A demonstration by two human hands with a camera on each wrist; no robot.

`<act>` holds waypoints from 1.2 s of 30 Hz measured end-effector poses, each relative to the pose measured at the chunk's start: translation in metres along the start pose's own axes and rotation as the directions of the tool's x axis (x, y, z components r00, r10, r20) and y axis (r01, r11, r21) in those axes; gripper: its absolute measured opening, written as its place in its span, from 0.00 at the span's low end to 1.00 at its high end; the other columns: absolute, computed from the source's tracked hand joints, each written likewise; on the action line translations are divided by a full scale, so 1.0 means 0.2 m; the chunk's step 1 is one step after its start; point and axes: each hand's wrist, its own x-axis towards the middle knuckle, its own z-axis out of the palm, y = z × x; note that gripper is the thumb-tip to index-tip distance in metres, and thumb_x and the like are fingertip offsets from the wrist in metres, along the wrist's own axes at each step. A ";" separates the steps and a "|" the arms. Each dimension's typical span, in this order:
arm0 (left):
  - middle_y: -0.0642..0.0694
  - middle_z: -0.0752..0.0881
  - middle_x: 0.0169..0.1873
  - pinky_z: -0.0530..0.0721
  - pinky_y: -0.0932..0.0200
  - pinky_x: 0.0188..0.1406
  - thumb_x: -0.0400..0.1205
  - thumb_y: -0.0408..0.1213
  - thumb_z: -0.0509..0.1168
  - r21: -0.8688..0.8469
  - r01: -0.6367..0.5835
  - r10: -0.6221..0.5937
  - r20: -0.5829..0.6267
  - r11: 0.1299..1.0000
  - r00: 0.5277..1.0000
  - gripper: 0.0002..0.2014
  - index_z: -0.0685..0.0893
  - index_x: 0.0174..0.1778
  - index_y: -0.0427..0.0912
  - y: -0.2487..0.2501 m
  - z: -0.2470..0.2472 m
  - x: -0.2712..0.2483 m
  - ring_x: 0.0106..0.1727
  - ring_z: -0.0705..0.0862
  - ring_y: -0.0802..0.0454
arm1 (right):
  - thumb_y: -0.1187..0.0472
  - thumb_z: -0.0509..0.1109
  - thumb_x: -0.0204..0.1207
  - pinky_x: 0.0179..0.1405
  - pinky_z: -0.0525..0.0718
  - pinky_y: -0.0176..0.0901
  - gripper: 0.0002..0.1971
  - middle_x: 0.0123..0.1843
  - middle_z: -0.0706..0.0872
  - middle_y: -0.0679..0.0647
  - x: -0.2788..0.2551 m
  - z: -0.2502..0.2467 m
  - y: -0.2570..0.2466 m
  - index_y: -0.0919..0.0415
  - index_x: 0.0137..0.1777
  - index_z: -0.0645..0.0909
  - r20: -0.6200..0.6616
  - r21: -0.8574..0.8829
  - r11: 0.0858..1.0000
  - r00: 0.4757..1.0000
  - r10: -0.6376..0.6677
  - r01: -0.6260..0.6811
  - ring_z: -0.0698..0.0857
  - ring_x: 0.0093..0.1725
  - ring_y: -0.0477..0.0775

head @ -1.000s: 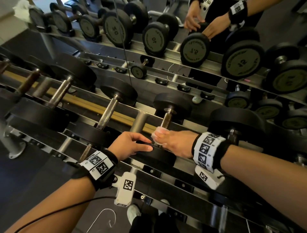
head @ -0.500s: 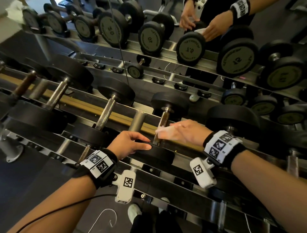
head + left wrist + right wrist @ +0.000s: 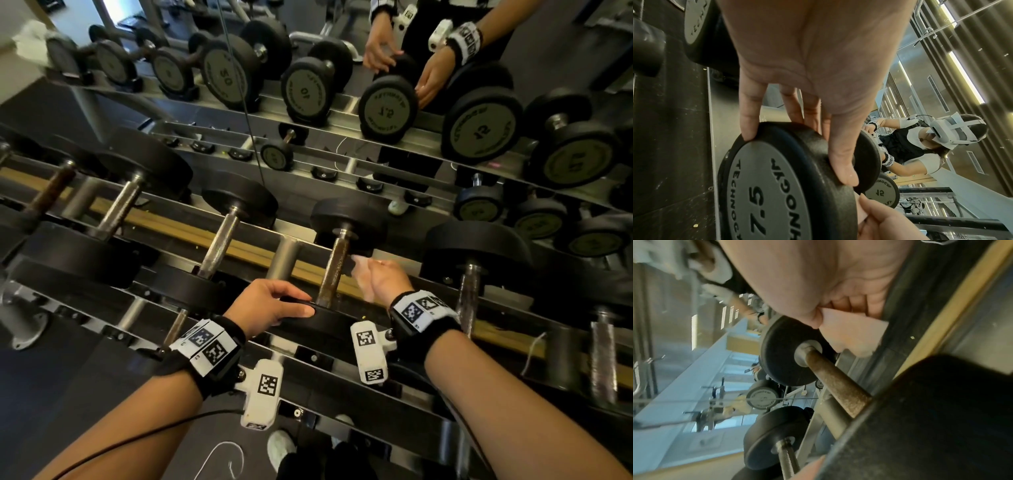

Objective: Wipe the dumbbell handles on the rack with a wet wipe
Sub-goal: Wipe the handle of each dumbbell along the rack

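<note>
A 7.5 dumbbell lies on the rack [image 3: 239, 342], its rusty brown handle [image 3: 334, 270] running away from me. My left hand [image 3: 274, 301] grips the rim of its near black head [image 3: 325, 320]; in the left wrist view the left hand [image 3: 797, 126] has fingers and thumb curled over that head [image 3: 777, 178]. My right hand [image 3: 380, 277] pinches a crumpled white wet wipe [image 3: 363, 274] just right of the handle, a little apart from it. In the right wrist view the right hand [image 3: 838, 313] holds the wipe [image 3: 855, 334] above the handle [image 3: 836, 382].
More dumbbells lie on the rack on both sides: one with a steel handle [image 3: 222, 240] to the left, a bigger one [image 3: 469, 291] to the right. A mirror [image 3: 390, 106] behind reflects the rack and my hands. A cable [image 3: 137, 442] hangs under my left arm.
My right hand slid the wipe from the handle's near end up along it, then drew off to the right. My left hand kept its hold on the head.
</note>
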 end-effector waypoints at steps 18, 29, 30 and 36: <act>0.46 0.91 0.50 0.87 0.40 0.60 0.70 0.37 0.80 0.007 -0.010 0.010 0.055 1.000 0.998 0.10 0.92 0.46 0.50 0.01 -0.02 0.03 0.55 0.89 0.48 | 0.56 0.56 0.89 0.74 0.71 0.34 0.17 0.70 0.79 0.43 -0.15 0.18 0.10 0.41 0.72 0.79 0.072 0.599 0.789 0.973 -0.220 0.134 0.77 0.68 0.33; 0.43 0.91 0.51 0.88 0.42 0.58 0.70 0.36 0.80 -0.019 -0.022 0.023 0.075 1.000 0.997 0.11 0.92 0.48 0.45 0.01 -0.02 0.03 0.52 0.91 0.46 | 0.62 0.61 0.87 0.46 0.76 0.19 0.16 0.56 0.86 0.48 -0.08 0.04 0.04 0.50 0.70 0.82 -0.045 0.782 0.620 0.998 -0.044 0.062 0.83 0.56 0.45; 0.43 0.91 0.50 0.89 0.43 0.57 0.70 0.36 0.80 -0.017 -0.025 0.026 0.072 1.000 0.997 0.11 0.92 0.48 0.45 0.00 -0.02 0.03 0.52 0.91 0.46 | 0.61 0.61 0.87 0.41 0.76 0.16 0.14 0.51 0.87 0.46 -0.08 0.06 0.01 0.51 0.68 0.83 -0.022 0.802 0.596 0.998 -0.051 0.048 0.85 0.52 0.44; 0.48 0.91 0.47 0.91 0.52 0.50 0.70 0.38 0.81 -0.007 -0.049 0.050 0.062 0.999 0.997 0.09 0.92 0.44 0.50 -0.02 -0.02 0.05 0.48 0.91 0.51 | 0.56 0.62 0.87 0.51 0.81 0.25 0.13 0.47 0.89 0.38 -0.16 0.18 0.07 0.39 0.55 0.87 0.077 0.807 0.591 0.993 -0.087 -0.011 0.88 0.48 0.32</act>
